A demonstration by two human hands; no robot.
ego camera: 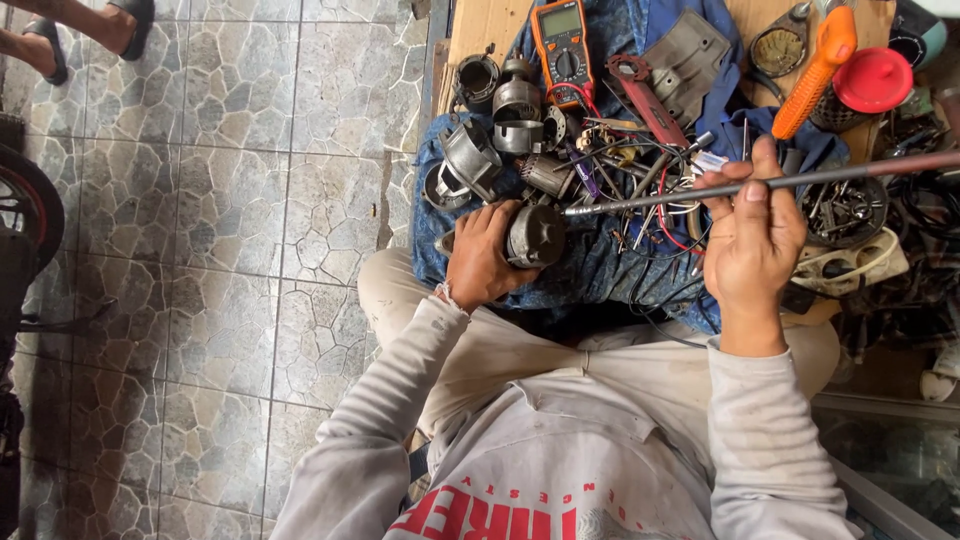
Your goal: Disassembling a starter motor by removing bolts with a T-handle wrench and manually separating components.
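My left hand (pixel 482 258) grips a grey cylindrical motor part (pixel 536 236) over the blue cloth (pixel 600 270) on my lap. My right hand (pixel 750 235) holds a long thin metal rod (pixel 690 190) level, its tip pointing left toward the motor part and ending just above it. Both sleeves are light grey. Several round metal housings (pixel 470 155) lie just beyond my left hand.
An orange multimeter (pixel 561 45) with red leads sits at the top of the cloth. An orange-handled tool (pixel 815 70), a red lid (pixel 872 80) and tangled wires (pixel 650 190) crowd the right. Stone floor tiles (pixel 230 200) spread left; another person's sandalled feet (pixel 90 30) and a wheel (pixel 25 215) are there.
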